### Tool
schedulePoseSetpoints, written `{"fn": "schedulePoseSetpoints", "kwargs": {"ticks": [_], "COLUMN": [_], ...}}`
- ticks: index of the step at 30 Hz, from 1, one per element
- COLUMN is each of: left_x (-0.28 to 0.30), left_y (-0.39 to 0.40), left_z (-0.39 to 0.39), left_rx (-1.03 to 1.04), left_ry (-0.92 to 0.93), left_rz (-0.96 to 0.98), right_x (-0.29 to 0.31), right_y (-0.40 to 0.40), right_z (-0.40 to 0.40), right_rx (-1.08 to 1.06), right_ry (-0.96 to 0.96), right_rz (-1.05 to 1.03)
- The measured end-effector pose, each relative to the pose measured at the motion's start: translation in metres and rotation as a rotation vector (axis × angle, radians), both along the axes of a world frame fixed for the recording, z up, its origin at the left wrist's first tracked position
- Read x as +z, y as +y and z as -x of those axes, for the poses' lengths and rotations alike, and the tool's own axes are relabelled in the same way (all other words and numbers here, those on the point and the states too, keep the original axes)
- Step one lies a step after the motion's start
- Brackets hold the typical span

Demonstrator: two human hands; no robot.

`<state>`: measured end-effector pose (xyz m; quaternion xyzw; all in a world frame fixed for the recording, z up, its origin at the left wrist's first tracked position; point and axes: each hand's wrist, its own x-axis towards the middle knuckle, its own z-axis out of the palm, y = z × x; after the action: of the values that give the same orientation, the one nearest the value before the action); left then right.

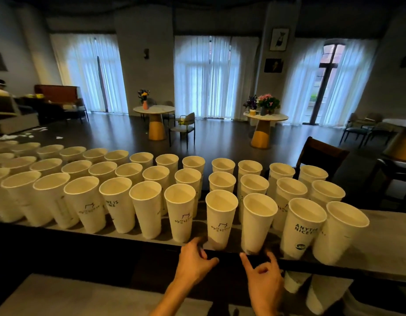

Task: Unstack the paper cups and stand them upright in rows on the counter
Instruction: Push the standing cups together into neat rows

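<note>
Several tall white paper cups stand upright in three rows along the counter [368, 254]. In the near row, one cup with a small house logo [220, 221] stands just beyond my left hand [194, 263], whose fingers are spread at its base. A plain cup [258, 224] stands beside it, right above my right hand [263, 277]. That hand's fingers are apart near the cup's base and hold nothing. Farther right stands a cup printed "ANYTIME NICE" [303, 228]. Below the counter edge, more white cups [295, 281] show at the lower right.
The counter's dark front edge [106, 238] runs across the view. Beyond it lies a dark floor with round tables [154, 109], flower vases [267, 103], chairs [185, 127] and curtained windows. A dark chair back [320, 156] stands close behind the right cups.
</note>
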<state>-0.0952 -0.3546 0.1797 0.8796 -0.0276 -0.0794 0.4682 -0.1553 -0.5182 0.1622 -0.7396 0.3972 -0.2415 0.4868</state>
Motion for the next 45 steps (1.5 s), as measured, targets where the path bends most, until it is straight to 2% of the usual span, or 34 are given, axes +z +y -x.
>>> {"fn": "schedulePoseSetpoints", "kwargs": {"ticks": [3, 5, 9, 11, 16, 20, 24, 28, 45], "left_x": [-0.006, -0.011, -0.015, -0.015, -0.008, 0.0, 0.004, 0.008, -0.006], "left_y": [0.028, 0.045, 0.092, 0.118, 0.154, 0.159, 0.163, 0.165, 0.168], "left_z": [0.015, 0.024, 0.027, 0.019, -0.011, -0.032, -0.049, -0.062, -0.079], "left_rx": [0.094, 0.21, 0.485, 0.534, 0.443, 0.282, 0.268, 0.224, 0.149], "left_ry": [0.006, -0.013, -0.058, -0.062, -0.044, -0.04, -0.052, -0.076, -0.051], "left_rz": [0.05, 0.086, 0.188, 0.215, 0.189, 0.078, -0.041, -0.083, 0.004], "right_x": [-0.007, -0.017, -0.028, -0.02, 0.013, 0.026, 0.029, 0.027, 0.012], "right_y": [0.033, 0.056, 0.106, 0.131, 0.165, 0.17, 0.17, 0.167, 0.16], "right_z": [0.014, 0.015, 0.001, -0.012, -0.047, -0.067, -0.08, -0.087, -0.092], "right_rx": [-0.06, 0.03, 0.241, 0.29, 0.295, 0.308, 0.294, 0.322, 0.35], "right_ry": [-0.154, -0.224, -0.16, -0.116, -0.022, 0.13, 0.237, 0.252, 0.221], "right_rz": [0.027, 0.128, 0.187, 0.15, 0.004, 0.041, 0.058, 0.088, 0.117]}}
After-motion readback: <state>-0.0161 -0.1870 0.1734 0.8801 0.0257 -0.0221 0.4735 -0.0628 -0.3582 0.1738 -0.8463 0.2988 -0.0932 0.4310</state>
